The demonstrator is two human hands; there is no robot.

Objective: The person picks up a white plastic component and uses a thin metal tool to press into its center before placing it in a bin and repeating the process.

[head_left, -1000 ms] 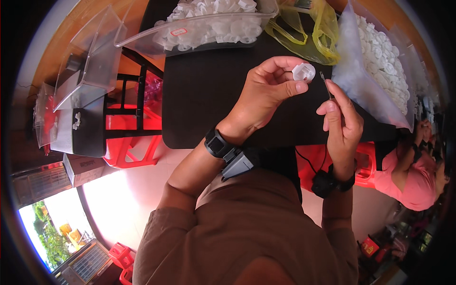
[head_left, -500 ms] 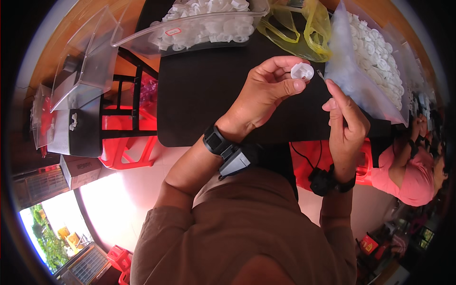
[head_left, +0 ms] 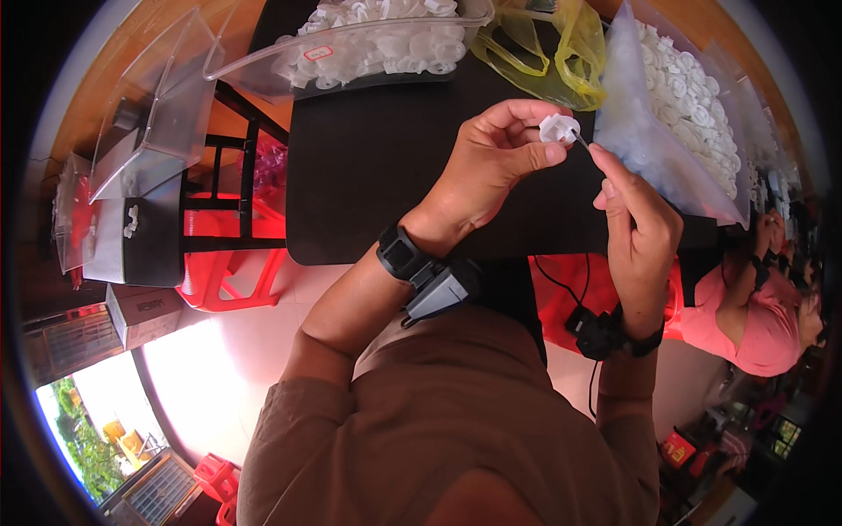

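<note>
Between the thumb and fingers of my left hand (head_left: 504, 153) is a small round white plastic part (head_left: 556, 129), its hollow side facing me. My right hand (head_left: 638, 206) pinches a thin metal piece (head_left: 580, 138), slim like a blade or pin; its exact kind is too small to tell. The tip of that piece meets the right side of the white part. Both hands are held above the dark table (head_left: 368, 175), near the yellow plastic bag. Each wrist wears a black strap with a small device on it.
A clear bin (head_left: 263, 79) of white plastic parts stands at the far left of the table. The yellow bag (head_left: 579, 61) lies beside a translucent bin (head_left: 649, 158) full of round white parts. Red stools (head_left: 232, 276) stand below. A person in pink (head_left: 754, 324) sits at right.
My right hand has brought the thin metal piece leftward, from just beside the white part into contact with it. My left hand has tilted the white part slightly.
</note>
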